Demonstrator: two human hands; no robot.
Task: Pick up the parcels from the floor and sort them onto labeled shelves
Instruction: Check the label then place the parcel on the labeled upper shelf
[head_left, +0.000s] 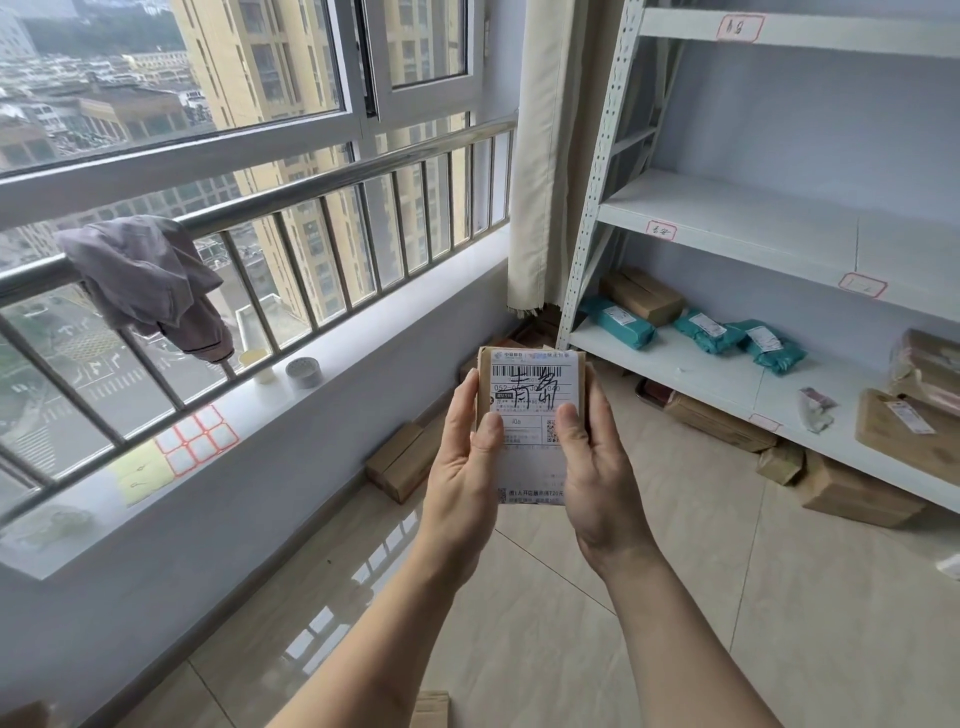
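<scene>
I hold a small brown cardboard parcel (531, 384) upright in front of me, its white shipping label with a barcode and black handwritten characters facing me. My left hand (467, 462) grips its left edge, thumb on the label. My right hand (597, 467) grips the right edge, thumb also on the label. The white metal shelf unit (727, 208) stands at the right, with red-bordered labels (661, 230) on its shelf edges. Its low shelf carries teal bags (618, 321) and brown boxes (906, 426). More brown parcels (402, 460) lie on the tiled floor.
A window with a metal railing (291, 192) fills the left, a grey cloth (150, 280) draped over it. The white sill (363, 343) holds a tape roll (304, 372), a cup and label sheets (197, 439). A curtain (550, 156) hangs beside the shelf. Boxes (852, 491) lie under the shelf.
</scene>
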